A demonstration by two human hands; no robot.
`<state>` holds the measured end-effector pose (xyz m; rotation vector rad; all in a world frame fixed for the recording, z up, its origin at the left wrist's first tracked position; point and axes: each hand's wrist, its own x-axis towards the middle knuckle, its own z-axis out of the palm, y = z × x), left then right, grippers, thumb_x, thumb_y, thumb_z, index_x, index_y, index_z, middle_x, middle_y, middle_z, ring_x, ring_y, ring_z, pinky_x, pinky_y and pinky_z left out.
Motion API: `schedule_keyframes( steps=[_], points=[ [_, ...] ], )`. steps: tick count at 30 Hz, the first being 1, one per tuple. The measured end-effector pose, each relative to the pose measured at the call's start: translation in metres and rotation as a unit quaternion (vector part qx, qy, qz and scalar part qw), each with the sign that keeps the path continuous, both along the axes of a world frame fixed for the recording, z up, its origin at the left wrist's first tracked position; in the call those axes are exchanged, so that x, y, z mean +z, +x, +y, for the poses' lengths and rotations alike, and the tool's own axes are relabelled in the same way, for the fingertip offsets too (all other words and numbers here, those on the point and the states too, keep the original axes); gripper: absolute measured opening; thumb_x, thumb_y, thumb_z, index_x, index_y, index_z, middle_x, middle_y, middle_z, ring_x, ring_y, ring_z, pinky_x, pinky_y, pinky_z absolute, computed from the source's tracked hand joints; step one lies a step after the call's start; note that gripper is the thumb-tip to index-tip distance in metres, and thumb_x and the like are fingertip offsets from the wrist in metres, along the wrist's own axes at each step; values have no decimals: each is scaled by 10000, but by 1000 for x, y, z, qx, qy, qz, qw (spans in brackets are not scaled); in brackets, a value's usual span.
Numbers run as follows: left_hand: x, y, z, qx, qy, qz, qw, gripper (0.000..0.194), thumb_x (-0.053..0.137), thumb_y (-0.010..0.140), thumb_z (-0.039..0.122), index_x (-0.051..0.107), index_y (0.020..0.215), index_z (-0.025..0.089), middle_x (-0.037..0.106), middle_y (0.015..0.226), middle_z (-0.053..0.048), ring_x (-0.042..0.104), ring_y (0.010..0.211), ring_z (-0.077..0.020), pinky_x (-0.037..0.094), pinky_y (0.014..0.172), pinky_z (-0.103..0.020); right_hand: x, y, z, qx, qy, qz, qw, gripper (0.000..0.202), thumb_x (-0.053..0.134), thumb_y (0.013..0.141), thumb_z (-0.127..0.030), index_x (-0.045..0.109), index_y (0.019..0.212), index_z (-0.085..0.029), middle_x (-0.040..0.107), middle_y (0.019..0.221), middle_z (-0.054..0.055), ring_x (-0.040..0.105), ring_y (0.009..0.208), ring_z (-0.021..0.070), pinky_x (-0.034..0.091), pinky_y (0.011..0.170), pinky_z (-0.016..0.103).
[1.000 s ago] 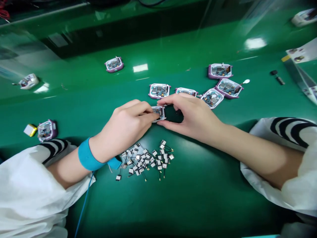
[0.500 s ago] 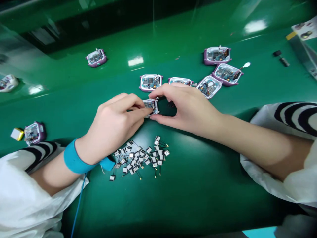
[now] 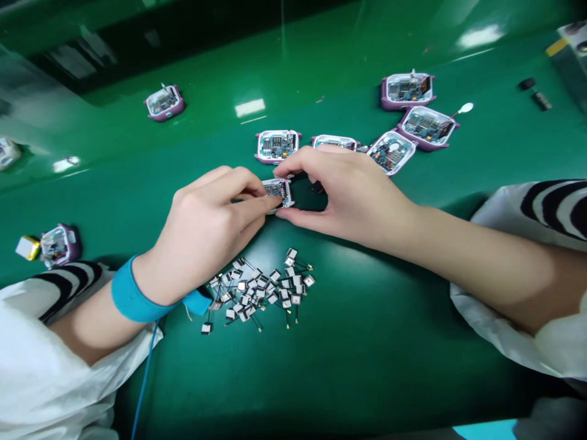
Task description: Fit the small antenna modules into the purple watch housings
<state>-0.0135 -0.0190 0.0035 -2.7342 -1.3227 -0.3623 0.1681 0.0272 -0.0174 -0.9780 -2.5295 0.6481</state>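
Observation:
An open smartwatch case (image 3: 285, 193) with its circuit board showing lies between my two hands at mid-table. My left hand (image 3: 213, 211), with a blue wrist strap (image 3: 137, 292), grips the case from the left, its thumb resting on the board. From the right, my right hand (image 3: 353, 189) holds the case's top and bottom edges between fingertips and thumb. Whether the left fingers pinch a small part is hidden. Nearer me, below the hands, lies a loose pile of small square antenna modules (image 3: 257, 290) with short black cables.
Beyond my hands, purple-backed open watch cases (image 3: 278, 146) sit in a row reaching a cluster at the right (image 3: 428, 127). Another case (image 3: 164, 102) stands far left. At the left edge a case (image 3: 59, 245) adjoins a yellow-edged battery (image 3: 27, 247). A blue cord (image 3: 145, 379) trails from the strap.
The view has shifted slightly, so the outlying cases sit a little farther outward and higher. Both hands keep nearly the same hold on the watch case.

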Motion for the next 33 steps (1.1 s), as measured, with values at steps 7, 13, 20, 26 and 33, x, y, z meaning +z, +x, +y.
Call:
schedule_keyframes(
  steps=[7, 13, 20, 26, 33],
  points=[
    [1, 0, 1, -10, 11, 13, 1000, 191, 445, 854, 234, 631, 882, 207, 608, 827, -28, 539, 733, -152, 454, 613, -272, -6, 5, 0, 26, 30, 77, 996, 340, 485, 813, -378, 447, 1068, -156, 551, 1043, 64, 524, 957, 189, 448, 813, 363],
    [0, 0, 2, -4, 11, 18, 1000, 203, 443, 853, 236, 645, 867, 224, 609, 814, -20, 552, 755, -157, 450, 629, -263, -3, 16, 3, 8, 51, 121, 991, 307, 271, 908, -348, 529, 973, -196, 535, 1005, 57, 506, 1011, 165, 440, 861, 354],
    [-2, -1, 1, -1, -4, 23, 1000, 252, 386, 869, 221, 637, 885, 209, 605, 859, -29, 592, 778, -156, 459, 609, -250, 14, 12, 0, -22, 103, 163, 981, 161, 574, 779, -262, 631, 915, -197, 625, 744, -12, 563, 665, 67, 477, 609, 183],
    [-2, -1, -1, 6, -4, 52, 999, 230, 404, 846, 180, 625, 903, 205, 606, 877, -28, 592, 695, -142, 407, 525, -229, 17, 7, -9, -29, 164, 154, 974, 92, 584, 770, -236, 639, 802, -170, 673, 725, -8, 598, 636, 55, 472, 584, 151],
    [-2, -1, -1, -3, 6, 47, 999, 224, 393, 847, 158, 616, 851, 179, 599, 847, -28, 574, 656, -135, 396, 521, -230, 14, 3, -13, -19, 235, 157, 959, 25, 614, 744, -173, 610, 767, -165, 671, 709, 7, 615, 649, 67, 480, 594, 150]
  ],
)
